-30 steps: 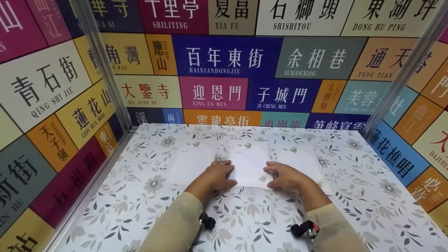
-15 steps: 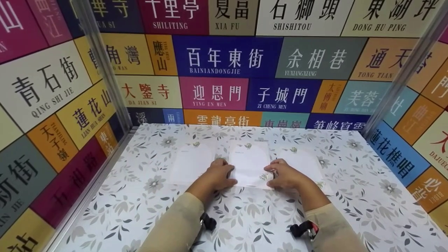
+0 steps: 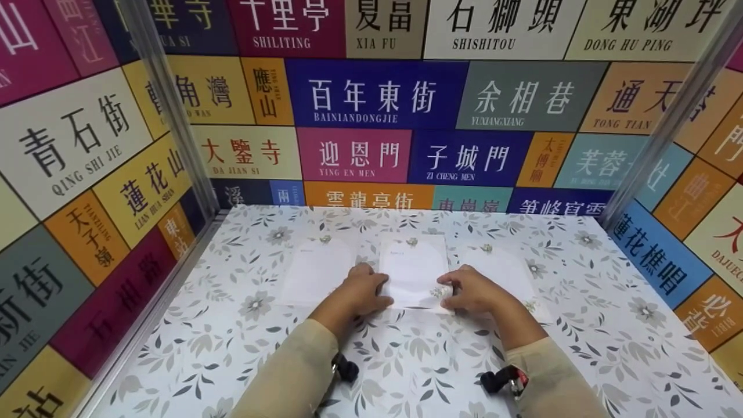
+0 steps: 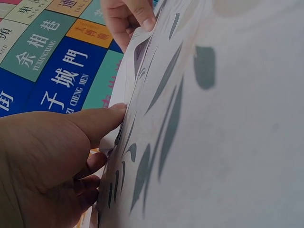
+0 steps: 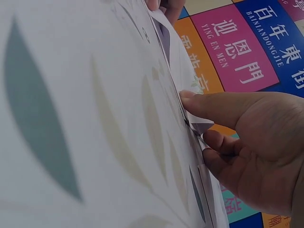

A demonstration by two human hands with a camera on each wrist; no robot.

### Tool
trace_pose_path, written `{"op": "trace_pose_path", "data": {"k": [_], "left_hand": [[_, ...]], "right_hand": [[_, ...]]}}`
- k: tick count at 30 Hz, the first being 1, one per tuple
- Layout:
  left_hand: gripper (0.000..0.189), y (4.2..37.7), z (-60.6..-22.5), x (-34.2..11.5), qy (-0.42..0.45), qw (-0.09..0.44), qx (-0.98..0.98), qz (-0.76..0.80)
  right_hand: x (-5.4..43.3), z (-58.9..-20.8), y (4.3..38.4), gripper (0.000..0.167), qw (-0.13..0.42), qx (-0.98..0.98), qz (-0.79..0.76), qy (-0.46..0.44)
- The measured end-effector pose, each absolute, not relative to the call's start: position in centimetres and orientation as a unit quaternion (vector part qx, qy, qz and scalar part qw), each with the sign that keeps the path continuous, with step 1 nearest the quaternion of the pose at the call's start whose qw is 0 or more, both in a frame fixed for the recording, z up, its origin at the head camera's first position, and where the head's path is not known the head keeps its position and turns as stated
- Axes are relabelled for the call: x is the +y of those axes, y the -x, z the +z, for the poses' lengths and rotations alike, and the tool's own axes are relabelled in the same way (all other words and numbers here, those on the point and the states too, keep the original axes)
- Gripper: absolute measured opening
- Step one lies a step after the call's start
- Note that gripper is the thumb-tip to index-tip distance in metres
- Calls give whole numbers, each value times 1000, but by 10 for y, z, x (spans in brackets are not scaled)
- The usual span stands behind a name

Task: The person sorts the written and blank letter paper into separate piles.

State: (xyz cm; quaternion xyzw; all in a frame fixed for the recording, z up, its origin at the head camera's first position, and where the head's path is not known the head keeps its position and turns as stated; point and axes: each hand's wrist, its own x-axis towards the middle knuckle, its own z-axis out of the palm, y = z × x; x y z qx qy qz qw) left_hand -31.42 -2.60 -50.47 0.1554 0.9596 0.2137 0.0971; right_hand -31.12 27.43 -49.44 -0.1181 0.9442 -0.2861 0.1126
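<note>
On the table lies a white sheet of paper (image 3: 413,273) with a small floral print, between my two hands. My left hand (image 3: 364,290) pinches its lower left corner, thumb toward the near side. In the left wrist view the left thumb (image 4: 107,121) lies over the paper's edge. My right hand (image 3: 473,292) pinches the lower right corner, which curls up. The right wrist view shows the bent paper corner (image 5: 202,124) below the right thumb (image 5: 213,105). Part of the sheet's near edge bows up between the hands.
Similar sheets lie on both sides: a left sheet (image 3: 316,270) partly behind my left hand, and a right sheet (image 3: 502,270) behind my right hand. The table (image 3: 400,371) has a leaf-and-flower cover. Colourful sign-patterned walls (image 3: 371,93) stand behind and beside it.
The lower right corner of the middle sheet curls up a little more at the right fingers. Both hands stay almost in the same place.
</note>
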Motion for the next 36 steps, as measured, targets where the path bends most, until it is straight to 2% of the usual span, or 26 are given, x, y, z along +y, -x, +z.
{"op": "trace_pose_path", "data": {"k": [8,17,23,26,30,36], "left_hand": [[63,314,-503,-24,-147,103,960,217],[62,318,-504,-25,-146,111,955,231],[57,318,-502,-25,-112,86,947,289],[55,318,-500,-25,-96,57,943,313],[52,318,-497,-24,-61,34,933,354],[47,318,-494,-26,4,60,897,438]], "right_hand": [[275,-495,313,62,113,947,-280,114],[276,-493,312,60,113,939,-303,115],[277,-489,312,54,76,931,-347,89],[274,-487,313,53,66,925,-369,65],[268,-485,313,53,84,899,-430,-12],[261,-480,312,53,115,861,-491,-75]]}}
